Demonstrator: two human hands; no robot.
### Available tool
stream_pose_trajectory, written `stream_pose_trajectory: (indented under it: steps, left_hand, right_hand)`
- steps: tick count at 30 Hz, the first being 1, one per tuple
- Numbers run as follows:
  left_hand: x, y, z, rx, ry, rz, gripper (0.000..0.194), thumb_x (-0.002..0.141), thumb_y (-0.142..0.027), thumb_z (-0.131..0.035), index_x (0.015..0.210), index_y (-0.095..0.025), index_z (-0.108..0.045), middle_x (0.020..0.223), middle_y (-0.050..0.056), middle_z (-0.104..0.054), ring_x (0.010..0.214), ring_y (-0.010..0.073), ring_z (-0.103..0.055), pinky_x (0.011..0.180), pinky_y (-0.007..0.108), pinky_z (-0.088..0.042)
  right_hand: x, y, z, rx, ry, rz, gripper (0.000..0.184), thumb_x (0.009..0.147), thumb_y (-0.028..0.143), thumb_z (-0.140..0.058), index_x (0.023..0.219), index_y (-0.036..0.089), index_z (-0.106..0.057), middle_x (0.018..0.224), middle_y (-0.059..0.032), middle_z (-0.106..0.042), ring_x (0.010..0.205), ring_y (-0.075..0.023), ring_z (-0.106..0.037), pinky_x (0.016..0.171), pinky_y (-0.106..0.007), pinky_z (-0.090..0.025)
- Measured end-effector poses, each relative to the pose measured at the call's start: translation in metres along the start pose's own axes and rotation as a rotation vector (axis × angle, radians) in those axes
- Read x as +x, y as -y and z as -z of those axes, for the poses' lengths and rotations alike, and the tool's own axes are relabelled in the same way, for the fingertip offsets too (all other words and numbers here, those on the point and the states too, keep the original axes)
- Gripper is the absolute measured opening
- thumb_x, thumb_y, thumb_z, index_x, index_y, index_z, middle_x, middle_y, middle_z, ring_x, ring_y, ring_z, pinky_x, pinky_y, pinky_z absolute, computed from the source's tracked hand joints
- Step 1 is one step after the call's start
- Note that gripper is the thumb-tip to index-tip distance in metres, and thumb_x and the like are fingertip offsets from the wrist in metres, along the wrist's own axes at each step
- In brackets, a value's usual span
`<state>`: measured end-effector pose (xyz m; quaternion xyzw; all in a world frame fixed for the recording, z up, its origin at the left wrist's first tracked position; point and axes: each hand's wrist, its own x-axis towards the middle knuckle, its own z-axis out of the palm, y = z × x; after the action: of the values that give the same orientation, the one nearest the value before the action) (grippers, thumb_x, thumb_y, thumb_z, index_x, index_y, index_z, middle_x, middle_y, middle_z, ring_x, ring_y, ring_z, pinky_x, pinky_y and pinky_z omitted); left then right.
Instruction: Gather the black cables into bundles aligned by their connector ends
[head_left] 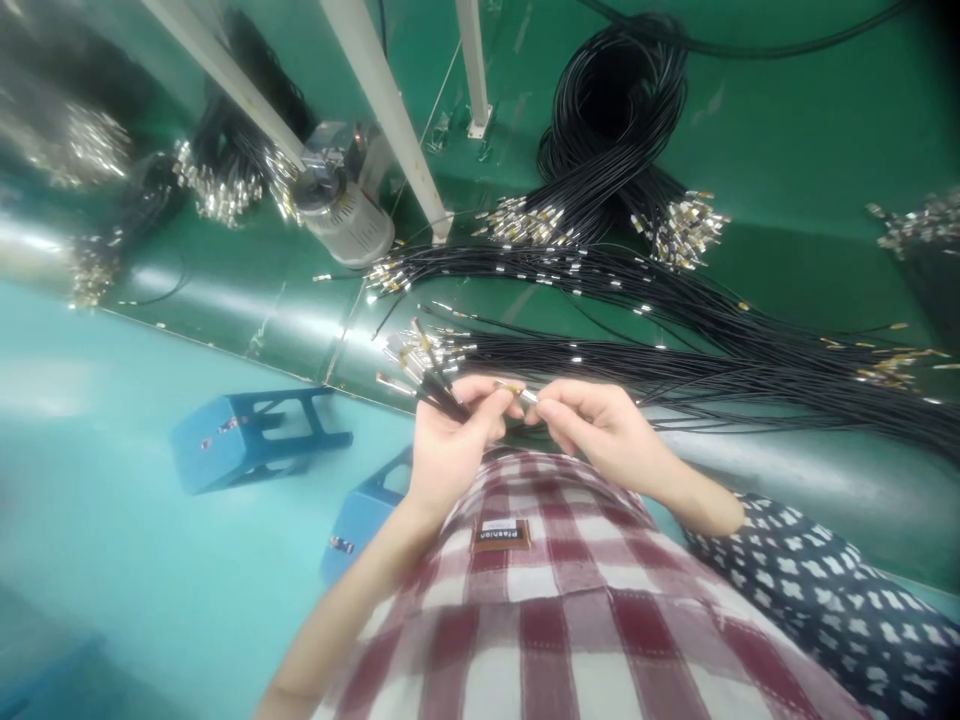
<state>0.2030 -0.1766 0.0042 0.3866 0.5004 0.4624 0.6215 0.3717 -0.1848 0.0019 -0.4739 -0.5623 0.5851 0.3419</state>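
Checked in maroon and white, an apron (525,590) fills the near foreground as a worker handles fine black cable at a green workbench (765,130). At left, two blue stools (217,440) stand on the pale floor; beyond them, on the bench's far left, lie dark bundles with silvery ends (225,190), partly blurred. Next to the right comes a grey machine (352,225) beside pale metal posts (390,110).

At near center, the left hand (454,440) closes around a small bunch of cables (442,395), its tips fanned out to the left, while thumb and forefinger pinch one slim cable end (511,388). Just to the right, the right hand (600,425) pinches a small silvery tip (529,397) that meets that end; whether the two are joined cannot be told.

By appearances, work on this one piece is under way, with only a modest bunch in hand. Far more remains outside the grip: long loose cables (675,365) stretch to the right behind the hands, and a thick coil (611,110) sits farther back. Which of those ends are finished is too small to judge. More metal ends (919,225) lie at far right.
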Motion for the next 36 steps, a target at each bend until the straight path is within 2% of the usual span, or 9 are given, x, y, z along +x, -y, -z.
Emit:
stream_pose_trajectory:
  steps: [6,10,13,18,22,25,29,33,36]
  left_hand:
    - [-0.0035,0.0025,-0.0003,0.025,0.048,0.019,0.009,0.078,-0.025,-0.07,0.076,-0.016,-0.069,0.063,0.001,-0.061,0.046,0.0057,-0.039,0.046,0.023,-0.032]
    - [-0.005,0.0015,-0.0014,0.02,0.017,0.037,0.01,0.077,-0.027,-0.07,0.078,-0.016,-0.069,0.062,0.001,-0.06,0.046,0.0055,-0.038,0.045,0.022,-0.032]
    - [-0.0047,-0.0005,-0.0022,0.019,0.009,0.049,0.013,0.076,-0.026,-0.071,0.085,-0.016,-0.071,0.064,0.001,-0.061,0.048,0.0059,-0.04,0.045,0.022,-0.032]
    - [-0.0022,-0.0014,-0.0012,-0.042,0.018,0.053,0.028,0.074,-0.023,-0.073,0.102,-0.019,-0.073,0.065,0.0,-0.059,0.048,0.0049,-0.039,0.044,0.02,-0.031]
    - [-0.001,0.0026,-0.0007,-0.063,-0.011,0.027,0.012,0.071,-0.022,-0.076,0.081,-0.017,-0.072,0.068,0.001,-0.063,0.05,0.0054,-0.045,0.045,0.02,-0.033]
    - [-0.0025,0.005,-0.0037,-0.079,-0.066,-0.011,0.014,0.069,-0.021,-0.078,0.07,-0.016,-0.065,0.072,0.001,-0.066,0.05,0.0055,-0.047,0.046,0.021,-0.035]
    - [-0.0043,0.0019,-0.0069,-0.039,-0.077,-0.001,0.016,0.071,-0.025,-0.077,0.072,-0.016,-0.065,0.066,0.001,-0.063,0.051,0.0069,-0.048,0.047,0.021,-0.037]
    - [-0.0019,-0.0037,-0.0047,-0.022,0.014,0.012,0.021,0.082,-0.036,-0.066,0.088,-0.016,-0.068,0.061,-0.001,-0.057,0.043,0.0039,-0.036,0.042,0.02,-0.031]
    - [0.0002,-0.0038,-0.0035,0.015,0.019,-0.05,0.018,0.082,-0.034,-0.067,0.083,-0.016,-0.067,0.059,-0.002,-0.054,0.044,0.0044,-0.037,0.043,0.02,-0.03]
  right_hand:
    - [0.0014,0.0058,0.0031,0.142,0.042,-0.033,0.034,0.091,0.046,-0.05,0.078,0.016,-0.061,0.047,0.006,-0.043,0.043,-0.0071,-0.037,0.045,-0.021,-0.031]
    - [0.0015,0.0074,0.0036,0.135,0.04,-0.043,0.035,0.091,0.047,-0.051,0.078,0.016,-0.061,0.047,0.0062,-0.043,0.043,-0.0071,-0.037,0.044,-0.021,-0.031]
    - [0.001,0.0075,0.0032,0.118,0.031,-0.04,0.034,0.091,0.046,-0.051,0.078,0.015,-0.061,0.047,0.0062,-0.043,0.043,-0.0069,-0.037,0.044,-0.021,-0.03]
    - [0.0002,0.0071,0.0048,0.126,0.069,-0.053,0.037,0.091,0.047,-0.05,0.078,0.015,-0.061,0.048,0.0058,-0.043,0.044,-0.0067,-0.036,0.044,-0.02,-0.029]
    - [-0.0008,0.0042,0.0067,0.158,0.161,-0.062,0.037,0.094,0.046,-0.046,0.08,0.014,-0.061,0.049,0.0063,-0.041,0.044,-0.0066,-0.034,0.044,-0.02,-0.028]
    - [-0.0005,0.0033,0.0041,0.108,0.133,-0.025,0.033,0.095,0.042,-0.046,0.083,0.015,-0.06,0.054,0.005,-0.045,0.049,-0.0082,-0.04,0.049,-0.021,-0.032]
    - [0.0013,0.0049,-0.0018,0.024,0.032,0.043,0.03,0.095,0.037,-0.048,0.075,0.016,-0.058,0.057,0.0036,-0.051,0.055,-0.0092,-0.045,0.058,-0.023,-0.038]
    - [0.0029,0.0056,-0.002,0.121,0.071,-0.001,0.033,0.095,0.04,-0.047,0.077,0.016,-0.059,0.052,0.005,-0.049,0.05,-0.0084,-0.043,0.054,-0.022,-0.036]
    - [0.0041,0.006,0.0005,0.183,0.093,-0.054,0.035,0.093,0.045,-0.05,0.078,0.016,-0.06,0.049,0.0058,-0.047,0.046,-0.0079,-0.04,0.051,-0.022,-0.034]
